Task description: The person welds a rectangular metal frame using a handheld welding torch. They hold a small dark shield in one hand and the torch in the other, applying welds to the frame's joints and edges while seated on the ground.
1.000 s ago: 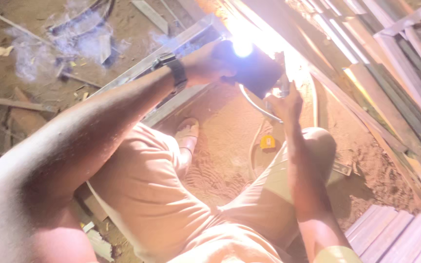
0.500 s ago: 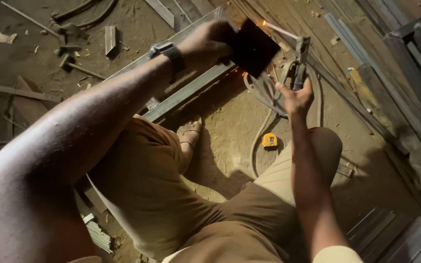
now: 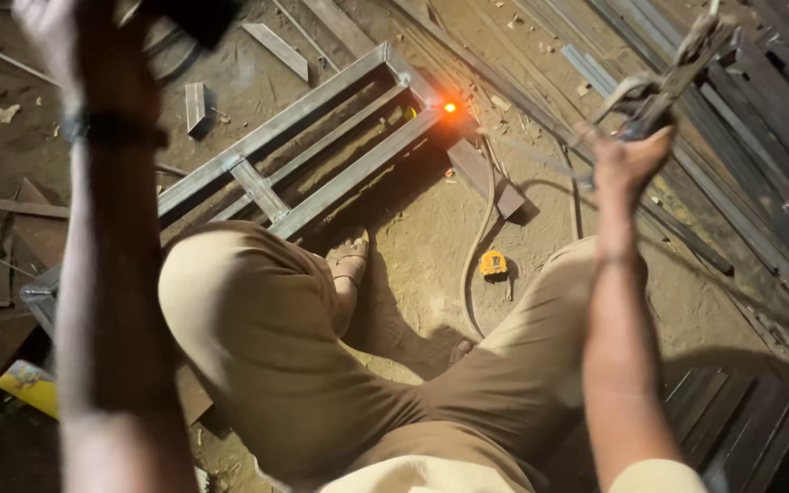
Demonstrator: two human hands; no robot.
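Observation:
My left hand (image 3: 47, 23) is raised to the top left edge, blurred, gripping a dark welding shield (image 3: 189, 16) that is mostly cut off by the frame; a dark band circles that wrist. My right hand (image 3: 627, 160) is lifted at the upper right, closed on a metal electrode holder (image 3: 673, 78) with a cable running from it. Below on the dirt lies a steel frame of square tubes (image 3: 312, 137), and a weld spot (image 3: 449, 108) glows orange at its right corner. Both hands are well above the frame and apart from it.
I squat in tan trousers with a sandalled foot (image 3: 349, 260) beside the frame. A yellow tape measure (image 3: 493, 265) and a hose (image 3: 478, 228) lie on the ground. Long steel bars (image 3: 760, 110) are stacked at the right, and scrap offcuts (image 3: 276, 50) are scattered at the top.
The bright arc went out, leaving a glowing spot. My left hand swung the shield up and left, away from the weld. My right hand drew the holder up to the right.

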